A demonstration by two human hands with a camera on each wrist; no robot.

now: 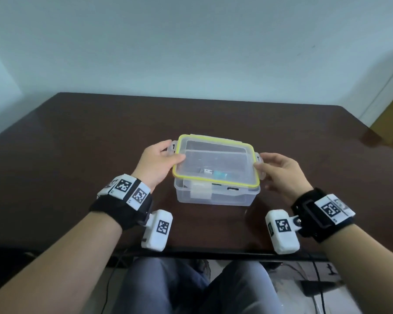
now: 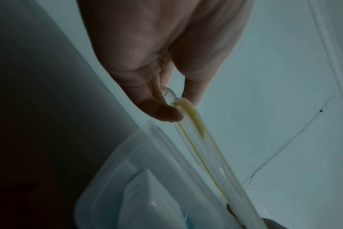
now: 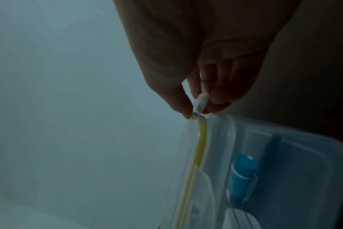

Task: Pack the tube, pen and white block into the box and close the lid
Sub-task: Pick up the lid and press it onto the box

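The dark brown bench (image 1: 77,141) carries one clear plastic box (image 1: 216,196), standing near the front edge between the two forearms.

The lid (image 1: 216,162), clear with a yellow seal round its rim, is held just over the box, roughly level and not yet seated. A gap shows along the near edge. Judged light, fairly stiff across its face, and smooth enough to slip if held loosely. The side latch tabs are the sound places to hold, and both are in use.

The left hand (image 1: 157,164) pinches the left side of the lid, thumb on top and fingers beneath (the left wrist view shows the tab caught between them). The right hand (image 1: 279,171) pinches the right latch tab in the same manner.

Contents, seen through the plastic:
- The white block (image 1: 201,191) lies at the near left wall of the box. It looks rigid.
- The tube (image 3: 243,172), with a blue cap, lies along the floor. Probably light and apt to roll.
- A dark slim object beside the tube (image 3: 272,144) is likely the pen, though too blurred to confirm.

Judgement: packing appears complete. What remains is lowering the lid squarely, then pressing the latches down.
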